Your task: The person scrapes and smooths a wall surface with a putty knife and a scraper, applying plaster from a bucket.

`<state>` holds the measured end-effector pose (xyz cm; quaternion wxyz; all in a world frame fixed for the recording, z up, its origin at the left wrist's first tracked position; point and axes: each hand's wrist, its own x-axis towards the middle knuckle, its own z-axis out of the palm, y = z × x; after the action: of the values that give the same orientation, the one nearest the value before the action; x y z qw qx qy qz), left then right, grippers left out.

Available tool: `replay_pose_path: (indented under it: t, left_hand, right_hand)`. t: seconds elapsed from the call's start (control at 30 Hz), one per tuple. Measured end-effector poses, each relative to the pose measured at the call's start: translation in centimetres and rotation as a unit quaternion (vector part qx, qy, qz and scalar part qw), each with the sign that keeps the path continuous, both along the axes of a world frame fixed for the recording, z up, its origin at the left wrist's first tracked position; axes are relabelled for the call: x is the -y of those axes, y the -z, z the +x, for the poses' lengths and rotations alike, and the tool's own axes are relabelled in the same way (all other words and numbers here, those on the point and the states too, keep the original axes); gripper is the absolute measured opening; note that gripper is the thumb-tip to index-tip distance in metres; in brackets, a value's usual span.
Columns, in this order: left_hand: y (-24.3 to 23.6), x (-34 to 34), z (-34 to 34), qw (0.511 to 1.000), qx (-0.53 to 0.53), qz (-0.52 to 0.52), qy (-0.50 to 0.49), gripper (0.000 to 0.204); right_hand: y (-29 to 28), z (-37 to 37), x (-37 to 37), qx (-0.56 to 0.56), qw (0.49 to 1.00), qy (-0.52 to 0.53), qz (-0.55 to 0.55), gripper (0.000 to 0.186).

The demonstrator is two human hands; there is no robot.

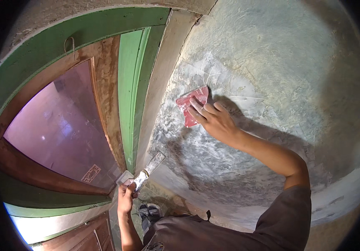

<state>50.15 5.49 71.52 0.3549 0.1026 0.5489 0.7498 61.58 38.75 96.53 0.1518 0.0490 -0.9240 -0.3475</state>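
Observation:
My right hand [219, 123] grips a red plastic putty spreader [199, 95], its fingers pressed on the flat face. The spreader lies against the grey, patchy wall [268, 71], with its upper edge smeared white. Thin scratch lines and whitish putty marks show on the wall around it. Low on the left, my left hand [124, 201] is closed around the handle of a putty knife [154, 162] coated in white. The knife's blade points up and right, toward the wall. A small pale flat piece [124, 177] sticks out beside the left fingers; its kind is unclear.
Left of the wall stands a green and brown wooden frame [129, 83] with a purplish glass pane [63, 121]. A cord loop [70, 46] hangs at its top. My shoe [148, 210] stands on the floor below, and a brown panelled door [86, 236] is at lower left.

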Motion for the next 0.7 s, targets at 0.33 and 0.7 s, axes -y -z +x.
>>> replay_pose_path:
  t: [0.33,0.7]
  left_hand:
    - [0.1,0.4,1.5,0.999,0.017,0.019,-0.021,0.022]
    - [0.7,1.8,2.1,0.999,0.024,0.037,-0.033,0.023]
  right_hand:
    - [-0.8,-1.5,-1.4,-0.097,0.990,0.060,0.083,0.055]
    - [3.1,-2.8,0.3,-0.059,0.997,-0.043,0.011,0.054]
